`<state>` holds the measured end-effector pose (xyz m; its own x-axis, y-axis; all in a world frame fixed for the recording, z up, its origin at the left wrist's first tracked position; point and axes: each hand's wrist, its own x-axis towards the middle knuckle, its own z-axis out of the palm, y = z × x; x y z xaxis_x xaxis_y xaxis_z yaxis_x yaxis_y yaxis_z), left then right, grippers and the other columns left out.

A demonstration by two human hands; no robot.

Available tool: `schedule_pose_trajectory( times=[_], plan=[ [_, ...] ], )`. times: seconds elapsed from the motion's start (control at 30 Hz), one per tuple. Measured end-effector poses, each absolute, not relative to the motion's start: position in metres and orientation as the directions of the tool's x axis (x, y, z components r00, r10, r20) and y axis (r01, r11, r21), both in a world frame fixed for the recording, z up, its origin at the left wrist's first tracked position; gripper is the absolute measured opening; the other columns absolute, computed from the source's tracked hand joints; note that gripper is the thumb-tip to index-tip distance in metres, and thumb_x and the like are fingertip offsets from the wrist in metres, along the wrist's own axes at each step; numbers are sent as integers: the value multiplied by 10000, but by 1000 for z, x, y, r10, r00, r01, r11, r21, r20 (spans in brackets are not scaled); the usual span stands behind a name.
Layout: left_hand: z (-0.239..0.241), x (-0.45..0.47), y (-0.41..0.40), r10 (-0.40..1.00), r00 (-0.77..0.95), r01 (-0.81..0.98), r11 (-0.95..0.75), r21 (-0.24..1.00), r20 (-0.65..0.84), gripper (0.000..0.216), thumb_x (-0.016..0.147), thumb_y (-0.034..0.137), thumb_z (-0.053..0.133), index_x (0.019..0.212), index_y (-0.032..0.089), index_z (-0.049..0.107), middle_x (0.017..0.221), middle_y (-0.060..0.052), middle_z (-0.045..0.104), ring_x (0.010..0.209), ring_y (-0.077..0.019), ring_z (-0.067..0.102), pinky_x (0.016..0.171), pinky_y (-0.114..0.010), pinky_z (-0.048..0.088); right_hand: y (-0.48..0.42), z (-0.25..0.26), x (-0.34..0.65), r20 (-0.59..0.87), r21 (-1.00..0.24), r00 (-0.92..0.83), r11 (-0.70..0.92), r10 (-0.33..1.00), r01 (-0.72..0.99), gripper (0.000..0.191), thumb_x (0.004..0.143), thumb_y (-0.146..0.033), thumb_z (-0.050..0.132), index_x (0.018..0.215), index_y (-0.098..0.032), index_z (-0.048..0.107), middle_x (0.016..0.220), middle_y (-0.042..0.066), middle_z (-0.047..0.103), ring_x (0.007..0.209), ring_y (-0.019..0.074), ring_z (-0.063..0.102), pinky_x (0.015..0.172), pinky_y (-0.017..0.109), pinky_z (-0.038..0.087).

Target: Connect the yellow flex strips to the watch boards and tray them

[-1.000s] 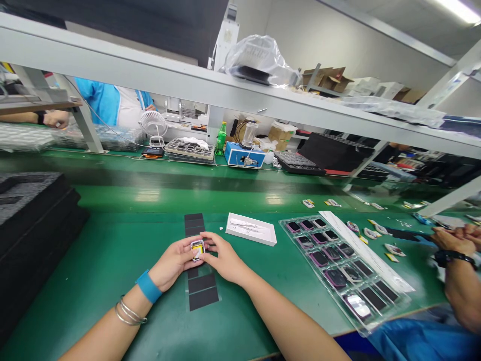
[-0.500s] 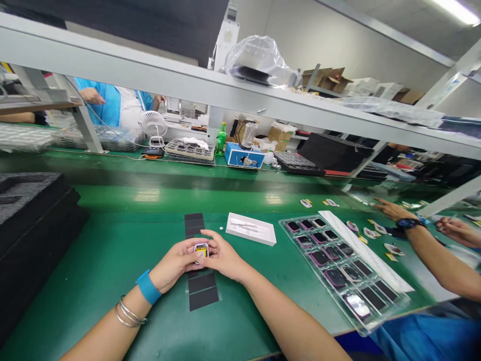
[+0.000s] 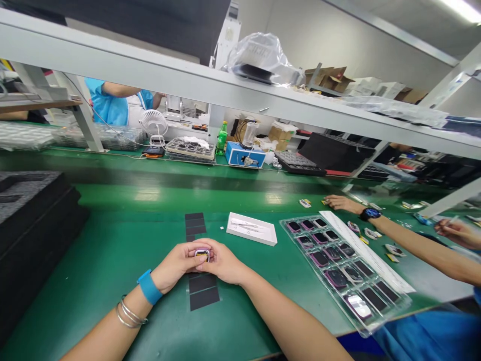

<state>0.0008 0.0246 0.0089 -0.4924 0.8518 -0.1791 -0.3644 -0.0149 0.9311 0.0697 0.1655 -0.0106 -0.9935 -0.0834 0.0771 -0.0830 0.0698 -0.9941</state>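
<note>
While the two forearms reach in from the lower edge of the frame, the left hand (image 3: 179, 261) and the right hand (image 3: 224, 261) meet just below the centre, both grasping one small rounded case (image 3: 202, 253). The case is held between the fingers and thumbs, its pale rim framing yellow and black parts; finer detail appears too small and too covered by fingers to verify. A blue wristband (image 3: 149, 287) and metal bangles (image 3: 130, 315) are worn on the left arm.

Beneath the hands, a strip of black rectangles (image 3: 204, 299) runs along the green table (image 3: 124, 235). Right of centre lies a shallow white box (image 3: 268, 235) containing slender items. At the lower right, a clear tray (image 3: 323, 282) carries dark-faced, rounded-square pieces and black rectangles, with a long white sheet (image 3: 376, 260) along its far side. A co-worker's hand (image 3: 340, 202) extends beyond the tray, near small parts at right of the frame. A black foam stack (image 3: 35, 250) occupies the left edge.
</note>
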Motion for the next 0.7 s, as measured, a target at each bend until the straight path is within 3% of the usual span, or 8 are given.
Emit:
schedule_pose_trajectory(
  times=[0.7],
  plan=[
    [10, 1, 25, 840, -504, -353, 12, 935, -201, 327, 634, 321, 747, 913, 158, 693, 894, -89, 706, 773, -172, 619, 717, -267, 475, 164, -6, 71, 87, -992, -994, 91, -67, -93, 499, 673, -221, 694, 1133, -176, 507, 1013, 57, 602, 927, 189, 583, 815, 331, 463]
  ],
)
